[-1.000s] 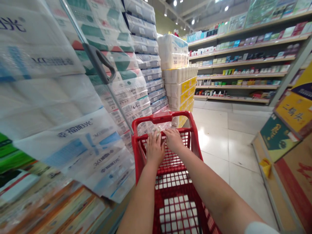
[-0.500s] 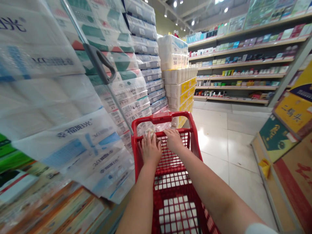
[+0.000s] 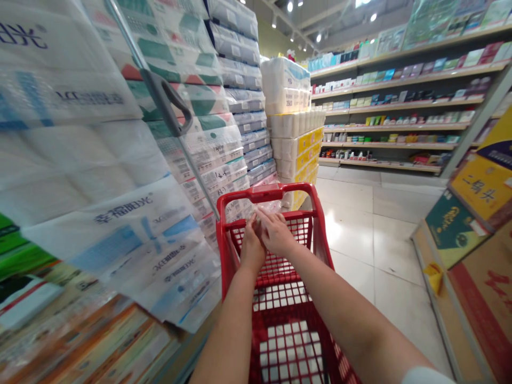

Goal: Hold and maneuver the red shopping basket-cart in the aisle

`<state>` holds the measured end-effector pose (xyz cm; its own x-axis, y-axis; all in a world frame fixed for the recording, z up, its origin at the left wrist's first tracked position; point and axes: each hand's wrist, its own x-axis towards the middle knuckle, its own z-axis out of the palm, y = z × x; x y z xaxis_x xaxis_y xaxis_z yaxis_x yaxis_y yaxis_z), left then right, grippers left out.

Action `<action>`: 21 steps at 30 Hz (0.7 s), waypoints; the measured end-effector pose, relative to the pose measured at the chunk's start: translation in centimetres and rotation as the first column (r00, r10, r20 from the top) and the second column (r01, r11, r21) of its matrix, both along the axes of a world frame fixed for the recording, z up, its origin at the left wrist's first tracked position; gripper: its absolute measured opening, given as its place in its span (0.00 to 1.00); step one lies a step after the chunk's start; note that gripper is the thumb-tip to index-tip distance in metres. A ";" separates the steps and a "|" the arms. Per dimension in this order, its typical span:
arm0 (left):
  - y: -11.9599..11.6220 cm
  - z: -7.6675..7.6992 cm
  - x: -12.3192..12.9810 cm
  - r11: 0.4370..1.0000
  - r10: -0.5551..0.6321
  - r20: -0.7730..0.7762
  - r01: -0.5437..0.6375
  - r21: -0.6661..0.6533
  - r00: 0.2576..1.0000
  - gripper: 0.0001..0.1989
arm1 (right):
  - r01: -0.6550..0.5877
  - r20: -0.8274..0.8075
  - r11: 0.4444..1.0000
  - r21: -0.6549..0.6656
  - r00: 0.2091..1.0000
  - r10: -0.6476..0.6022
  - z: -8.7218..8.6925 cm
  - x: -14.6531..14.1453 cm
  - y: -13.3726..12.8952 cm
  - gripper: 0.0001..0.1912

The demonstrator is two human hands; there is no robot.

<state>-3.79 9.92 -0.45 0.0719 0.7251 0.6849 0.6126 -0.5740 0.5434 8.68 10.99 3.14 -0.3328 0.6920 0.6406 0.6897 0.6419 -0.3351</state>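
My left hand point(image 3: 253, 242) and my right hand point(image 3: 277, 233) meet above the child-seat end of a red plastic shopping cart point(image 3: 269, 192), just on my side of its handle bar. The left fingers are curled closed. Across their tips lie the right fingers, also closed, with a small pale patch point(image 3: 260, 213) between them that I cannot make out. The cart's mesh basket is below my wrists, and pale floor tiles show through its grid. A metal pole with a grey loop grip point(image 3: 170, 104) slants down to the cart's left corner.
Wrapped tissue packs point(image 3: 120, 213) are stacked tall along the left, close to the cart. Toilet roll packs point(image 3: 296, 138) stand ahead. Boxed goods point(image 3: 460, 226) line a low ledge at right. A tiled aisle point(image 3: 356, 213) leads to long shelves point(image 3: 400, 125) of small products.
My left hand has gone from spread fingers to curled ones. My right hand has moved left and down onto it, so the hands now touch. The cart has hardly shifted.
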 end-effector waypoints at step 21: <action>-1.5 0.8 0.1 0.725 -0.049 -0.747 -0.491 -0.483 0.663 0.20 | 0.138 0.061 0.990 -0.036 0.989 -0.135 -0.1 2.4 1.4 0.23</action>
